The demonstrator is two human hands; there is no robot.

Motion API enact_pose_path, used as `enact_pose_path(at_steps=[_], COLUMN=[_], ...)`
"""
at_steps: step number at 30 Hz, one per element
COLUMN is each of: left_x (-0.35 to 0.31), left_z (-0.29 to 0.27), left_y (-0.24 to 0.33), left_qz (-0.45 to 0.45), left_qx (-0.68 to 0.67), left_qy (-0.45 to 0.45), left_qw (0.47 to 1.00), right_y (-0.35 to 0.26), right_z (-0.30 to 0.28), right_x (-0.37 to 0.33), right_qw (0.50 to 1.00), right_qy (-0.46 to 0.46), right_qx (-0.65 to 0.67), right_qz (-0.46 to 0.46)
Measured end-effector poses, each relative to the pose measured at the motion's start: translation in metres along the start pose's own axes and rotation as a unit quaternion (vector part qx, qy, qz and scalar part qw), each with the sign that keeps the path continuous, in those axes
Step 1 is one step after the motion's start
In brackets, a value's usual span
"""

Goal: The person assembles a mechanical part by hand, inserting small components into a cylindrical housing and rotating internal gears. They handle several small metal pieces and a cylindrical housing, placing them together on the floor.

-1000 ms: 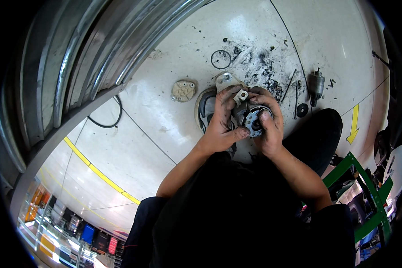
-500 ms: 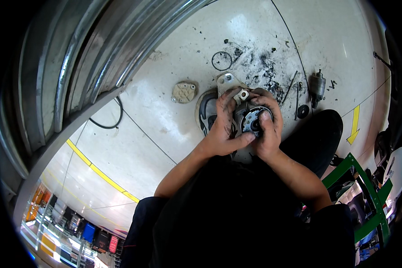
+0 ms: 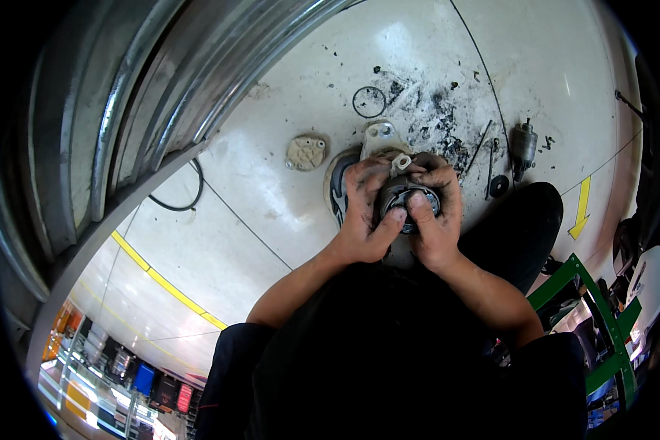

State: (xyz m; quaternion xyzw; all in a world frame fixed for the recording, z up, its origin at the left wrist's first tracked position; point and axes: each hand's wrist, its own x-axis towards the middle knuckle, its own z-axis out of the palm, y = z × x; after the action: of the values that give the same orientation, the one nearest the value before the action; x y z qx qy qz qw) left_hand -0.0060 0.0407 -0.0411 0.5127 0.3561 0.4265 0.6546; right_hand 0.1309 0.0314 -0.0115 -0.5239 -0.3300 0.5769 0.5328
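Between both hands is a round metal motor housing (image 3: 390, 196), its near end showing a dark, open-looking face with a bright rim. My left hand (image 3: 364, 213) wraps its left side, with the thumb on the lower edge of that face. My right hand (image 3: 441, 202) closes around the opposite side, its thumb pressing on the upper part of the face. Blackened fingers hide much of the housing. Just beyond the fingertips, a pale metal lug with a hole (image 3: 401, 163) shows. Behind it lies a cast metal bracket (image 3: 380, 131) with bolt holes.
A cast cover (image 3: 306, 152) lies to the left, a thin black ring (image 3: 369, 102) farther away. Black grime covers the floor beyond the hands. On the right are thin rods (image 3: 479, 145), a black washer (image 3: 499, 185) and a metal cylinder (image 3: 524, 143). A ribbed metal shutter (image 3: 125, 95) borders the left.
The housing has tilted and shifted slightly left in my hands, so its plate with holes no longer shows plainly. Both thumbs have moved closer together over its end.
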Motion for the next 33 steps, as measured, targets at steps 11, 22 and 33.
enact_pose_path(at_steps=[11, 22, 33], left_x=[-0.002, 0.012, 0.014], left_z=[-0.001, 0.002, -0.004], left_y=[-0.006, -0.002, -0.003], left_qz=[0.017, -0.011, 0.003], left_qx=[-0.046, -0.013, 0.001], left_qy=[-0.023, 0.006, 0.041], left_qw=[0.999, 1.0, 0.999], right_y=[0.002, 0.002, -0.002], right_z=[-0.007, -0.026, -0.019], right_x=[-0.004, 0.005, 0.009], right_qw=[0.998, 0.994, 0.992], right_qy=[-0.023, -0.076, -0.091], right_qx=[0.037, 0.037, 0.022], right_qz=[0.05, 0.07, 0.078])
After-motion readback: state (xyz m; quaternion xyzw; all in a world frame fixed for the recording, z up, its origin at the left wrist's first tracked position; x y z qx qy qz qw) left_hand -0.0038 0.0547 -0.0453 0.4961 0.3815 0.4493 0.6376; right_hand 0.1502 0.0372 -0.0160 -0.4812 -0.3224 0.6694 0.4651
